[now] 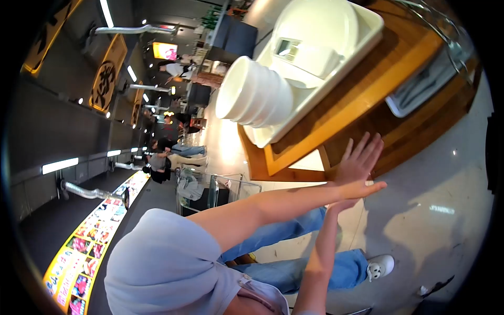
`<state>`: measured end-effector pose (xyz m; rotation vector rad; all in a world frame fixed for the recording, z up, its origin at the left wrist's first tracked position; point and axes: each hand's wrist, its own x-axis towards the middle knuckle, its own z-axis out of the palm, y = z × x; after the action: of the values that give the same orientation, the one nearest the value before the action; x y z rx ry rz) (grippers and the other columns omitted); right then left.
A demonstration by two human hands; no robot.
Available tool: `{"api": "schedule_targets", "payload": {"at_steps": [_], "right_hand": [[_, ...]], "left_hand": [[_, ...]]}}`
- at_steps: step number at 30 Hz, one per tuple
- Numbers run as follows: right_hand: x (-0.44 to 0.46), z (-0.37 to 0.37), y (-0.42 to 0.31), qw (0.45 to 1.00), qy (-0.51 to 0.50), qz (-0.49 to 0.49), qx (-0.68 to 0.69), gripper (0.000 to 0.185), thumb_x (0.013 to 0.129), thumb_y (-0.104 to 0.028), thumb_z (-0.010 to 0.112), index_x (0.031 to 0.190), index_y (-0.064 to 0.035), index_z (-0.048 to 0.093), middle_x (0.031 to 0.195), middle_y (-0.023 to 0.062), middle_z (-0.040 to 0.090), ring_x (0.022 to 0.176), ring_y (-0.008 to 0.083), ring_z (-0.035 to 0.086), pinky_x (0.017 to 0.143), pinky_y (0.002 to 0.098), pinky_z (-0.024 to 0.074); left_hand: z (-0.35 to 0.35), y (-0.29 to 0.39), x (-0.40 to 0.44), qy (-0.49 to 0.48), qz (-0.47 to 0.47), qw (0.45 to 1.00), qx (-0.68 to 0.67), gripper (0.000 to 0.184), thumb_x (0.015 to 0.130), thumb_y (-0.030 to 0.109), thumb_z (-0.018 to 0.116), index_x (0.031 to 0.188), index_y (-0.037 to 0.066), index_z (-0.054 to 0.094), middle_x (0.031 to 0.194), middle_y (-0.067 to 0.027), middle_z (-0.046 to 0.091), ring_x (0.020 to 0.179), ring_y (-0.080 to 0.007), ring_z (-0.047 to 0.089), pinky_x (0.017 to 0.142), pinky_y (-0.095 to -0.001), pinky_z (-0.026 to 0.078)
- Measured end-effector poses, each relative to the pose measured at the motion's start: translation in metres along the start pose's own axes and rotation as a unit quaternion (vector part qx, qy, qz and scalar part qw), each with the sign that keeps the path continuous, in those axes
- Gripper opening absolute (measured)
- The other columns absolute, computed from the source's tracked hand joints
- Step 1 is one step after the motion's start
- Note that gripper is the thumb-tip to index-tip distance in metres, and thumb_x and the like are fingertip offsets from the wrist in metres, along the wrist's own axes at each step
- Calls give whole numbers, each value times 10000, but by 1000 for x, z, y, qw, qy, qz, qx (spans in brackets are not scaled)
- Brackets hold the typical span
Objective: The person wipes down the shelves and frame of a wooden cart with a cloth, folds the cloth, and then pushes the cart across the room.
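Note:
The view lies on its side, with the ceiling at the left. My left hand (363,190) reaches out from a light grey-blue sleeve, one straight finger or thumb pointing right. Beyond it, my right hand (361,158) has its fingers stretched and somewhat apart. The hands cross and appear to touch near the wrists, so part of each is hidden. Neither shows an object in it. They are beside a wooden cart (310,139) bearing a white tray (333,76). On the tray are stacked white tubs (254,94), a small device with a display (315,59) and a large round white container (328,23).
A grey bin (428,86) sits within the cart's lower part. Near my legs stands a metal-framed trolley (215,191) with bags. Several people are farther back, under hanging lamps and ducts. An illuminated picture menu (94,236) runs along the left. Shiny floor (420,210) extends rightward.

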<state>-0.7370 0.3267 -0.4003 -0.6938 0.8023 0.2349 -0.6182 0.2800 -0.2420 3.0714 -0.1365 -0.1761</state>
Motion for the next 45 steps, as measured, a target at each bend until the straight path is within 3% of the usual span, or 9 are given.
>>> {"api": "schedule_targets", "payload": {"at_steps": [5,11,16,22,24,27,33,37,45], "right_hand": [[14,23,-14,993,88,-73,6,272,780,-122,632,1033,-47,568,1003,94,559,950,253,547,828,356,446],[1,-1,-20,943,133,-165,-255,275,683,20,629,947,-51,598,929,150,561,895,361,559,781,376,457],[61,-26,-5,950,180,-89,-238,201,723,-10,576,918,-47,607,931,153,608,895,366,575,783,386,464],[70,-78,-1,929,272,-35,-247,228,732,-37,583,960,-42,589,913,174,605,865,379,582,772,404,467],[67,-74,4,950,251,7,-185,225,751,-78,604,970,-33,580,877,157,623,829,328,608,740,382,473],[68,-61,10,981,159,64,-87,266,787,-201,651,975,-26,583,842,131,632,788,257,620,708,350,475],[102,-53,18,955,95,-28,-281,272,797,-248,663,1016,-93,616,1043,123,548,960,306,569,817,387,467],[141,-68,16,908,47,27,-416,275,771,-163,651,1046,-153,634,1089,93,517,979,289,570,844,385,479],[98,-54,-23,901,-70,42,-426,225,738,-203,649,939,-102,660,1016,137,541,935,299,582,798,390,491]], "left_hand": [[13,-7,-2,-4,3,1000,2,967,742,508,599,1460,39,152,1529,-147,104,1405,-364,73,1103,-553,73],[20,-10,1,-4,42,999,20,971,799,564,552,1468,43,80,1525,-180,88,1404,-375,73,1086,-576,73],[15,-18,3,-34,40,997,-48,893,866,542,474,1465,37,46,1524,-198,39,1408,-364,32,1094,-558,26],[26,-19,-25,61,150,977,-137,751,831,84,542,1438,-18,112,1504,-216,142,1407,-355,90,1106,-512,1],[32,-13,-35,29,213,955,-204,685,824,31,522,1421,-21,190,1494,-223,173,1395,-369,147,1117,-463,100],[56,6,-34,-185,102,959,-190,636,853,90,535,1401,-46,243,1486,-229,186,1394,-328,173,1120,-411,155],[138,-28,-24,-252,-103,957,-98,596,897,155,447,1407,-50,220,1472,-254,191,1365,-379,214,1098,-392,234],[140,-37,-25,-247,-78,961,-92,643,782,-15,375,1410,-38,239,1471,-226,232,1361,-334,251,1094,-342,255],[140,-44,-26,-289,-69,951,-89,749,760,-17,404,1460,57,149,1514,-196,113,1329,-339,319,1005,-319,360]]}}
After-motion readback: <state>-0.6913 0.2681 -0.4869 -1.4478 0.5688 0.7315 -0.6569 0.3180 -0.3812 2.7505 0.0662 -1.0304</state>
